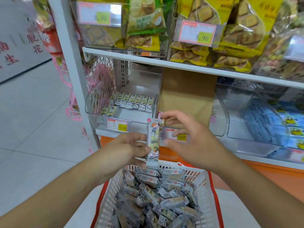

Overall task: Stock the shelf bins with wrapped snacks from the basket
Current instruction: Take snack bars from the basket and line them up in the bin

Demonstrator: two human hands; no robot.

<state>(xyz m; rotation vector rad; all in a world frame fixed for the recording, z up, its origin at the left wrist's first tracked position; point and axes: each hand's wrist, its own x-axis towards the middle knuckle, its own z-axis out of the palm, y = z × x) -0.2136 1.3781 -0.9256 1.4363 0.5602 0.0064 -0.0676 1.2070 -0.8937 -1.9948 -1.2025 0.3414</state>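
I hold one wrapped snack bar (153, 142) upright in front of me, its cartoon-printed face toward me, just above the far rim of the basket (203, 176). My left hand (127, 148) pinches it from the left side, thumb and fingertips curled against the wrapper's lower half. My right hand (189, 139) hovers just to the right of the bar with its fingers spread and loosely bent, gripping nothing; I cannot tell whether a fingertip brushes the wrapper's top.

Below my hands the white-and-red basket is heaped with more wrapped snacks (158, 195) lying every which way.

Beyond the bar, on the lower shelf, sits a clear bin (92, 102) holding a neat row of the same kind of bars (132, 101) across its back, with a couple more lying nearer the front left corner. A yellow price label (117, 125) is fixed to the bin's front edge. To its right stands a brown cardboard box (187, 96), and further right another clear bin holds blue packets (266, 122).

The upper shelf (148, 60) carries clear bins of yellow and green snack bags (144, 23), each with a pink-and-yellow price tag (198, 32).
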